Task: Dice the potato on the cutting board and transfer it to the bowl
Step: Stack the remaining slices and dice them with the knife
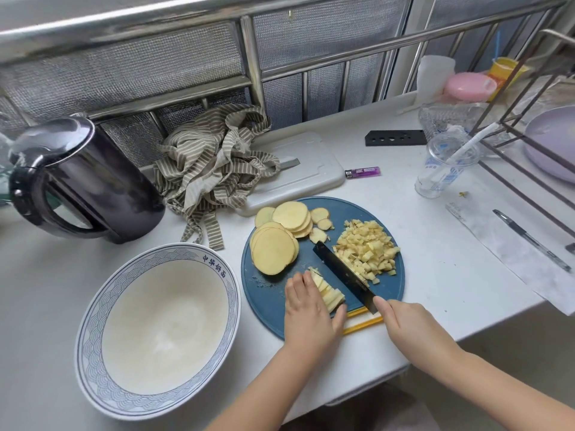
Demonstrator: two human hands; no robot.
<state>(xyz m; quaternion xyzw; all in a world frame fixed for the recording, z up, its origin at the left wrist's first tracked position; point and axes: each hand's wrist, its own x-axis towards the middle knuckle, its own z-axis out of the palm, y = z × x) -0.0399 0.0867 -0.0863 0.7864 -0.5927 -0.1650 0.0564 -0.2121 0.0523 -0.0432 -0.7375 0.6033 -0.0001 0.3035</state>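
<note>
A round blue cutting board (270,293) carries stacked potato slices (273,250) at its left and a heap of diced potato (367,247) at its right. My left hand (308,309) holds down a stack of potato strips (329,292) near the board's front. My right hand (404,321) grips the handle of a black knife (342,272), whose blade lies slanted between the strips and the diced heap. A large white bowl (93,321) with a blue wave rim stands left of the board with nothing in it.
A black kettle (77,181) and a striped cloth (211,169) sit behind the bowl. A white board (311,169), purple lighter (362,172), plastic cup (445,166), pen (529,237) and wire rack (529,119) lie at the back and right. The counter's edge runs just under my right wrist.
</note>
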